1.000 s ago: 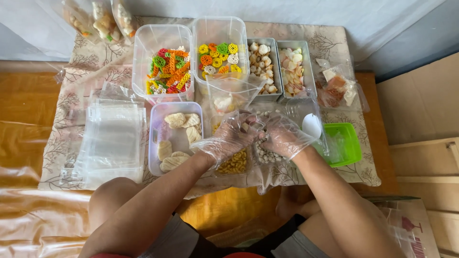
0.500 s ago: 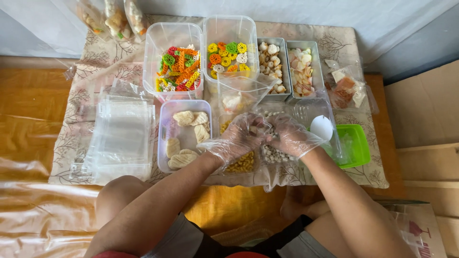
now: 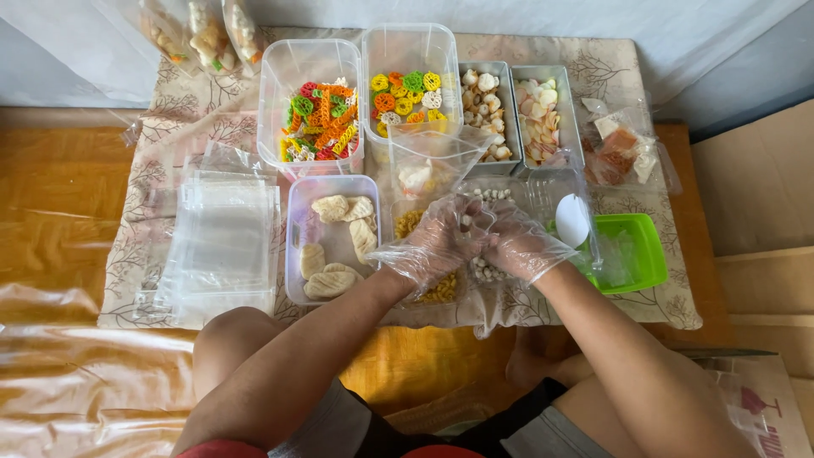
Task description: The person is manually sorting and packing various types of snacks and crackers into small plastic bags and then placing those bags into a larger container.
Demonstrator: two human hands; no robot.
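- Head view, centre of the frame: the gloved left hand (image 3: 437,242) and gloved right hand (image 3: 519,246) meet over a clear tub of small white pieces (image 3: 483,270), fingers curled narrow around some of them.
- Judged step: gathering a portion; next comes carrying it, without spills, to the open clear bag (image 3: 428,165) standing just above the hands.
- Left of the hands lies a tub of pale crackers (image 3: 332,239); at far left, a stack of empty bags (image 3: 222,246); at right, a green tray (image 3: 632,253).

Two tall clear tubs (image 3: 309,64) (image 3: 410,51) of coloured crackers; two metal trays (image 3: 490,114) (image 3: 547,114); one green tray (image 3: 638,254); one stack of clear bags (image 3: 222,246); two gloved hands (image 3: 437,242) (image 3: 519,242).
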